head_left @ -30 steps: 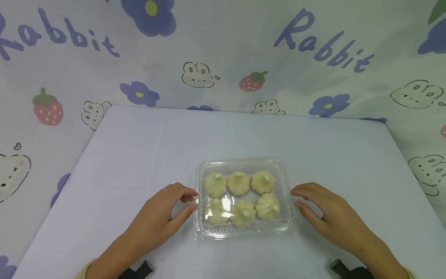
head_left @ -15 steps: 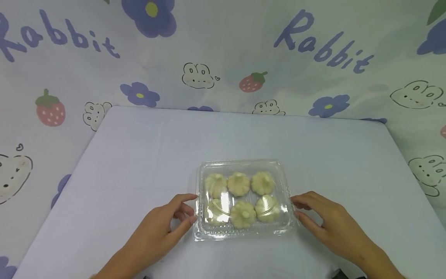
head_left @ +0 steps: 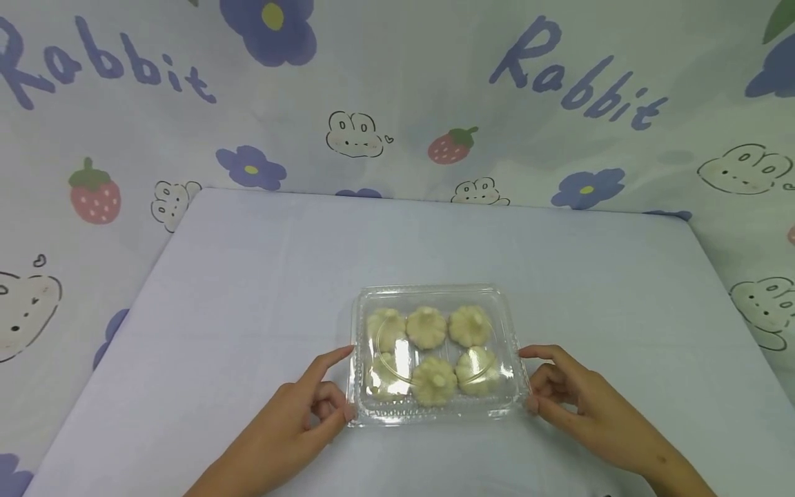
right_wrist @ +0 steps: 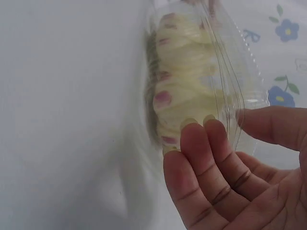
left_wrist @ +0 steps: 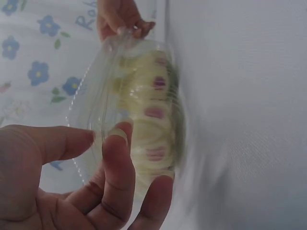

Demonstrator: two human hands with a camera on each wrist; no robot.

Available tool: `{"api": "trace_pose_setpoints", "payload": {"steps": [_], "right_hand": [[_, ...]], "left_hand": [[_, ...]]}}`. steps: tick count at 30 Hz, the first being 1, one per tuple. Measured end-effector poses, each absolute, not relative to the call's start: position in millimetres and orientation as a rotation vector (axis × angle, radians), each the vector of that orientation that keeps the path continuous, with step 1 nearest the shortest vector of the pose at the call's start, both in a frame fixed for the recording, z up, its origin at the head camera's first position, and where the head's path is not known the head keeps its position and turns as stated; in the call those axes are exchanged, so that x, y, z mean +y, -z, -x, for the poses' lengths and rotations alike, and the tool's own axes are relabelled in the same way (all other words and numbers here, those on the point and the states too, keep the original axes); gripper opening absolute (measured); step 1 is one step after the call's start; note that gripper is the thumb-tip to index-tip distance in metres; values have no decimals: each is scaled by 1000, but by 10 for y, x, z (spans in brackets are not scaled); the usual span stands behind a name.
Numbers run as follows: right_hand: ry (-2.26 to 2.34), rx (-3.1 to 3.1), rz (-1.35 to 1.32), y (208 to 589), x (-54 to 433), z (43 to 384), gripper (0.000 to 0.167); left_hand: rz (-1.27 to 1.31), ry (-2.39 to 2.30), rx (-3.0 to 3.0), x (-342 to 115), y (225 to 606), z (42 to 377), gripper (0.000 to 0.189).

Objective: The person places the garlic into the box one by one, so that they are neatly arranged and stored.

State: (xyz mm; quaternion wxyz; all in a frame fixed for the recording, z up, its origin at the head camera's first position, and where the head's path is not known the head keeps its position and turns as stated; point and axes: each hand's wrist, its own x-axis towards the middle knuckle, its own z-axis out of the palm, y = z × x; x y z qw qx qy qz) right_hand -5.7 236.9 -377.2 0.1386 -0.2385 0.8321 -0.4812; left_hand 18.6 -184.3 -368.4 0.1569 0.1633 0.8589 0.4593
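A clear plastic clamshell box (head_left: pixel 435 294) lies on the table with its lid down. Inside sit several pale yellow, ribbed, garlic-bulb-shaped pieces (head_left: pixel 433 381) in two rows; the wrist views show pinkish patches on their sides. My left hand (head_left: pixel 304 424) is at the box's left side, index fingertip on the edge and thumb by the front corner. In the left wrist view its thumb and curled fingers pinch the rim (left_wrist: pixel 98 110). On the opposite side my right hand (head_left: pixel 577 407) does likewise, its thumb and bent fingers meeting at the rim (right_wrist: pixel 232 96).
A white cloth covers the table (head_left: pixel 279 262) under the box. Behind it hangs a patterned curtain (head_left: pixel 397 69) with flowers, strawberries, rabbit faces and lettering, which also borders the table's left and right sides.
Both hands have come slightly nearer the front of the box; the thumbs have slid toward its front corners and the fingers spread along the sides. The box has hardly moved.
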Motion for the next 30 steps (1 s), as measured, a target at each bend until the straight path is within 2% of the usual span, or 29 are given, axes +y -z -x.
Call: {"api": "trace_pose_setpoints", "payload": {"steps": [5,10,30], "right_hand": [[1550,2198,610,3787,2366,59,57],[1627,1981,548,3773,2372,78,64],[1638,1956,634,3762,2377,95,63]], "left_hand": [[-466,-1339,2467,-1828,3705,-195,71],[-473,-1369,2469,-1816,3708,-204,72],[-506,-1356,2510,-1824,3695,-196,75]]}}
